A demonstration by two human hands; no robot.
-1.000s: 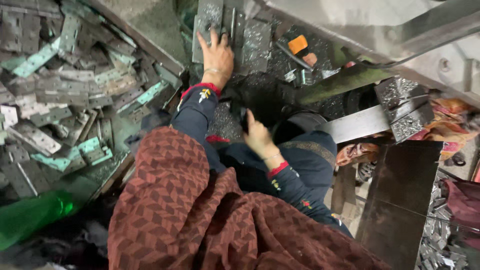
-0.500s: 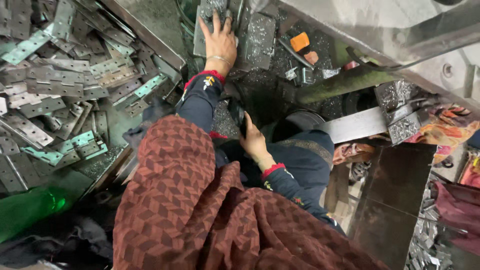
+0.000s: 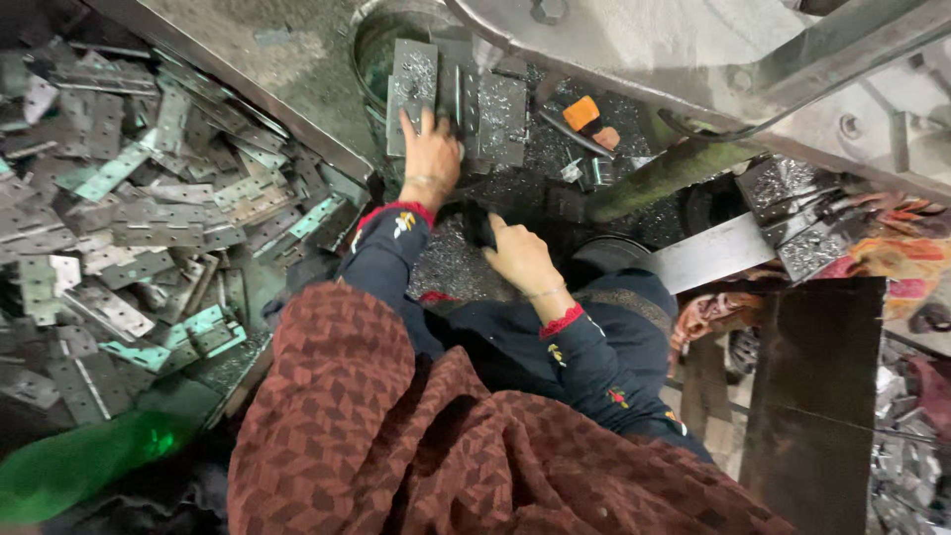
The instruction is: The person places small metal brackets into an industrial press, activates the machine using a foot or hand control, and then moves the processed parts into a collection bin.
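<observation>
While the left hand (image 3: 431,154) lies fingers-spread on flat metal plates (image 3: 456,99) by the far round tub (image 3: 369,40), the right hand (image 3: 517,253) curls around a dark object (image 3: 478,226).

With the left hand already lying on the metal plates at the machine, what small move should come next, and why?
Probably curl the left hand to grip one metal plate and draw it back. Its fingers lie flat on the plates, not closed on any, while the right hand rests lower, on a dark part.

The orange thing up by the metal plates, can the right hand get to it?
Probably yes. The orange-handled tool lies in the open on the dark bench, and nothing blocks the path from the right hand, which lies lower down.
</observation>
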